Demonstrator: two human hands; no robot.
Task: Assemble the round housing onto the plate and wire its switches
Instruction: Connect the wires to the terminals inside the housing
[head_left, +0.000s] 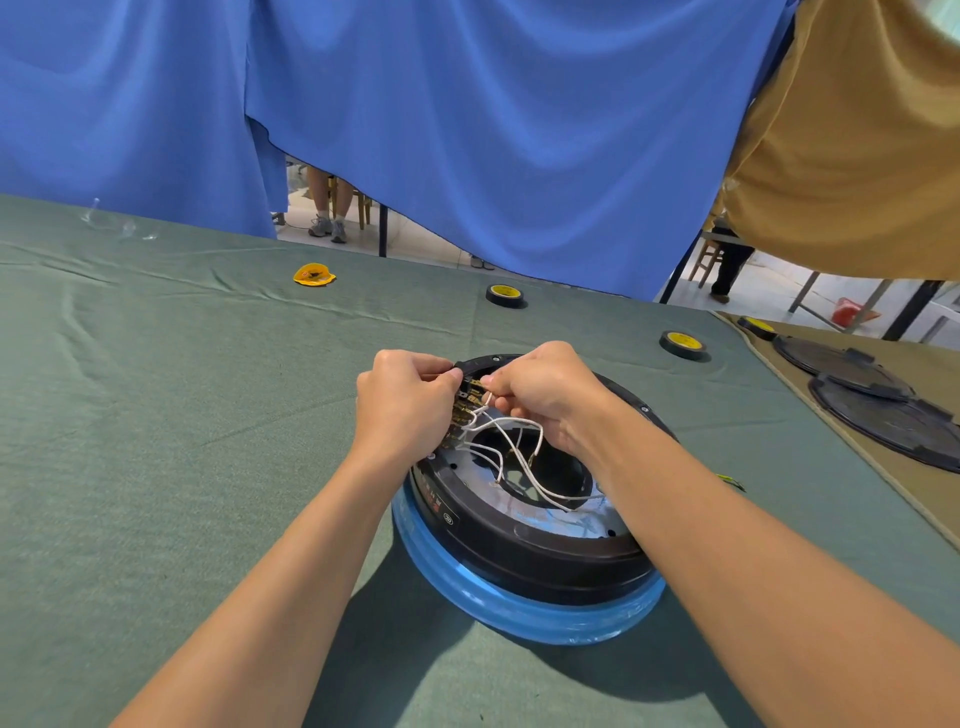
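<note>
The round housing (519, 540), a black ring, sits on the plate (519, 618), whose rim is wrapped in blue film, on the green cloth (156, 415). Both hands work at the housing's far left rim, where the switches (464, 410) stand with a column of brass tabs facing inward.

The left hand (405, 400) is clenched around the switch block and seems to steady it. The right hand (545, 395) pinches the end of 1 of the white wires (519, 447) between thumb and fingertips, right at an upper tab. The other wires loop loosely down into the housing's open middle.

The wires look thin, limp and light, so they are best held close behind the metal connector, where a push goes straight onto the tab. The tabs are small and likely bend easily, so the block wants bracing from behind. The housing looks rigid and fairly heavy. It should stay put on the plate, though the film may be slick.

Beyond the housing lie 2 tape rolls (505, 295), and dark round covers (883, 410) lie off to its right.
</note>
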